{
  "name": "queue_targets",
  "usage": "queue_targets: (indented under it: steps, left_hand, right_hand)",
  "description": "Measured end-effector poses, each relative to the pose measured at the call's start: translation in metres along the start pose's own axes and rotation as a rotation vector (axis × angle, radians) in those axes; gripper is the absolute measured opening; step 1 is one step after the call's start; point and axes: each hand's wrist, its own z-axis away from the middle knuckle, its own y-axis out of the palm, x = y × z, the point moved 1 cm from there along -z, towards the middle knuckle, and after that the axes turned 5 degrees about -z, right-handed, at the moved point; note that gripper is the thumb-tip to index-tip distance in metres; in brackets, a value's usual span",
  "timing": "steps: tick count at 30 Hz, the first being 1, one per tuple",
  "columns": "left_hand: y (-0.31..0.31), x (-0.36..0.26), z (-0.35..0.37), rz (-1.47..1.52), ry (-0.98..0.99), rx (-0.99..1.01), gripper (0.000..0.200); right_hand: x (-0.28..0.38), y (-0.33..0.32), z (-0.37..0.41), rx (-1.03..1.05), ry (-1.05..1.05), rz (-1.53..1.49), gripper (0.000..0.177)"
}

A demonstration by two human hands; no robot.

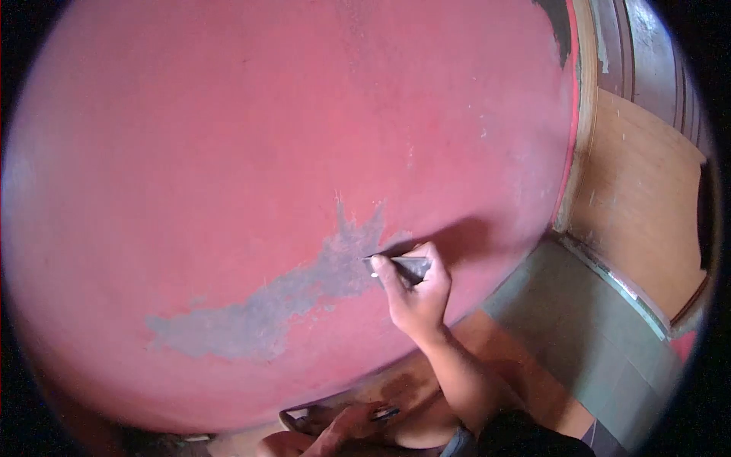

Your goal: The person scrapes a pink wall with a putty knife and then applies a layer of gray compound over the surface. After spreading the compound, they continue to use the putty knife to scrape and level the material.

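My right hand [420,293] is closed around a flat grey scraper [415,268], its thumb on the near side. The scraper is against a large red painted wall [251,152], at the right end of an irregular grey patch [228,324] where the red is gone. Low in the view, my left hand [354,423] is near my bent legs, away from the wall. A small dark item [386,414] shows by its fingertips. Shadow and blur hide whether those fingers hold it.
A wooden trim strip [585,114] borders the wall on the right, beside a tan wooden panel [640,198]. Grey-green floor tiles [563,312] lie at lower right, next to an orange-brown floor area [544,381]. A dark patch [560,30] marks the wall's upper right.
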Motion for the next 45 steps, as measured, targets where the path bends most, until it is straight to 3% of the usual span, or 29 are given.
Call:
queue_targets:
  steps: [2, 6, 12, 18, 21, 23, 26, 29, 31, 41, 45]
  left_hand:
    - [-0.013, -0.019, 0.009, 0.023, -0.056, 0.075, 0.066]
    - [0.008, 0.010, 0.004, 0.023, 0.052, -0.046, 0.064]
    - [0.000, -0.001, 0.000, -0.030, 0.035, -0.009, 0.066]
    - [-0.004, -0.005, 0.009, -0.016, -0.006, -0.015, 0.070]
    - [0.012, 0.014, 0.000, 0.076, 0.057, -0.072, 0.068]
    - [0.022, 0.023, -0.005, 0.187, -0.018, -0.022, 0.067]
    - [0.007, 0.010, -0.002, -0.085, 0.207, -0.072, 0.067]
    - [-0.027, -0.029, 0.019, -0.001, 0.007, 0.042, 0.066]
    - [-0.027, -0.028, 0.020, -0.027, -0.025, 0.040, 0.066]
    - [-0.012, -0.014, 0.011, 0.007, 0.045, 0.017, 0.064]
    - [-0.006, -0.003, 0.008, 0.041, 0.022, -0.008, 0.065]
  right_hand:
    - [-0.004, -0.006, -0.010, -0.129, -0.023, 0.003, 0.032]
    - [-0.002, -0.012, -0.016, -0.160, -0.008, -0.032, 0.030]
    - [0.001, 0.003, 0.009, 0.017, 0.030, 0.014, 0.030]
    - [0.000, -0.009, -0.012, -0.118, 0.012, -0.028, 0.027]
    - [-0.007, -0.006, -0.002, -0.123, 0.007, -0.025, 0.028]
    - [-0.006, -0.001, 0.006, -0.037, 0.027, -0.003, 0.031]
    - [-0.002, 0.003, 0.007, -0.008, -0.027, 0.035, 0.030]
    - [-0.002, -0.001, -0.002, -0.075, -0.006, -0.028, 0.027]
    - [-0.002, -0.004, -0.006, -0.119, -0.001, -0.023, 0.026]
    - [-0.010, -0.001, 0.003, -0.024, 0.002, 0.020, 0.032]
    - [-0.002, -0.012, -0.011, -0.132, 0.033, -0.006, 0.029]
